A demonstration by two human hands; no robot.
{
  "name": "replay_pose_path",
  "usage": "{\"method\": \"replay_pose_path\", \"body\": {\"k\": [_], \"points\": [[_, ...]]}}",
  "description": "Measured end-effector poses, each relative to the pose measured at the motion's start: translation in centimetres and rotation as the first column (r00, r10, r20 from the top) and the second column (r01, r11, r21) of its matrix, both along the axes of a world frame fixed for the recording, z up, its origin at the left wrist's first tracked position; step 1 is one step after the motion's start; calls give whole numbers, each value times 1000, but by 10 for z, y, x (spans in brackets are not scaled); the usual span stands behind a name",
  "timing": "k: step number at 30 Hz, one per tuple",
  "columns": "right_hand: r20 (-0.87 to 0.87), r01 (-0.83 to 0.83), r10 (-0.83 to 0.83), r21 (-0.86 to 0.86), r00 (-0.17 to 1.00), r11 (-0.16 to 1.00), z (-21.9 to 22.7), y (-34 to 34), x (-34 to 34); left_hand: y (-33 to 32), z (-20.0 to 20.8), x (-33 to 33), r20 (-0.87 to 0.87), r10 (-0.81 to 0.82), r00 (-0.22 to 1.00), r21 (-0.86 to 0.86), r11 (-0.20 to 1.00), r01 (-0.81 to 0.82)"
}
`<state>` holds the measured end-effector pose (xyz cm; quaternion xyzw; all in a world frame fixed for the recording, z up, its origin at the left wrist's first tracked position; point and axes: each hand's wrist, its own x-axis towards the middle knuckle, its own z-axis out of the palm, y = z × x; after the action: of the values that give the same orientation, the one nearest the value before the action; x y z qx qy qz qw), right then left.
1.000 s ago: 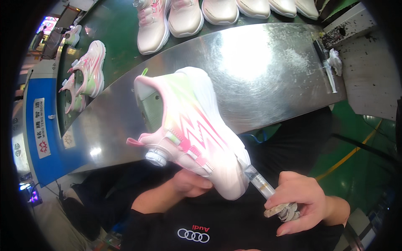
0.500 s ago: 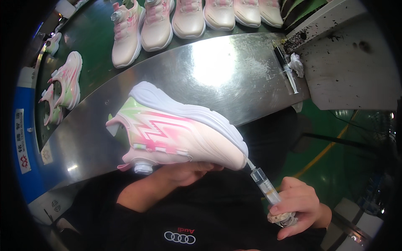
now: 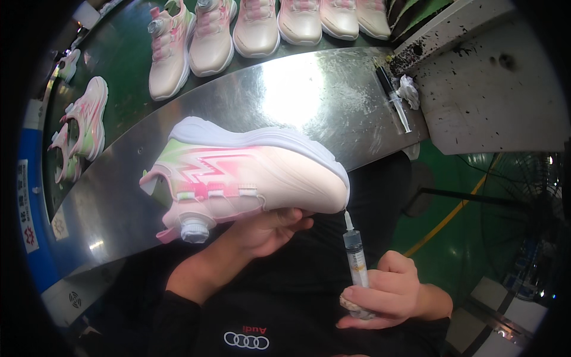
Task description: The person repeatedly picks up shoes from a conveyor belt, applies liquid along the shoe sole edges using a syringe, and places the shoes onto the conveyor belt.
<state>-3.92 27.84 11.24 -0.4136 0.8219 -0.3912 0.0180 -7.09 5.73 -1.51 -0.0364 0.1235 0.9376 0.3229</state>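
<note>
A pale pink sneaker [image 3: 285, 166] with a white sole is tipped on its side, sole up, toe pointing right. My left hand [image 3: 267, 231] is closed on it from below near the forefoot; some fingers are hidden behind it. A clear syringe [image 3: 357, 260] is gripped in my right hand [image 3: 383, 291], fingers wrapped round its lower end. The syringe's narrow tip is at the toe, by the seam between sole and upper. Something pale and crumpled shows around the syringe's back end, under my fingers.
Several matching sneakers [image 3: 256, 30] line the green surface beyond the metal ledge [image 3: 238, 95]; others [image 3: 92, 119] lie at left. A black-and-clear syringe [image 3: 392, 98] and a crumpled white wad [image 3: 408, 91] rest by the stained panel [image 3: 493, 89] at right.
My right hand has moved left and slightly up, bringing the syringe more upright. The sneaker has turned a little, its toe rising and more of its upper showing. The syringe tip stays by the toe.
</note>
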Motion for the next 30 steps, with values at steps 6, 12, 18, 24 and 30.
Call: {"method": "replay_pose_path", "body": {"k": [6, 12, 18, 24, 30], "points": [[-213, 45, -31, 64, 977, 997, -19, -7, 2, 2, 5, -2, -38, 1, 999, 36, 999, 0], [-334, 44, -2, 118, 943, 992, -29, -11, 0, 3, 5, 0, -37, 22, 999, 44, 999, -20], [-366, 50, 12, 159, 930, 986, -33, -13, 1, 1, 9, 1, -16, 17, 1000, 15, 1000, -17], [-380, 67, 5, 177, 925, 982, -34, -11, 3, 5, 16, -2, 11, 11, 1000, -8, 1000, -11], [-362, 73, 1, 189, 932, 979, -33, -7, -1, 11, 16, -6, 20, 13, 1000, -21, 1000, -12]]}}
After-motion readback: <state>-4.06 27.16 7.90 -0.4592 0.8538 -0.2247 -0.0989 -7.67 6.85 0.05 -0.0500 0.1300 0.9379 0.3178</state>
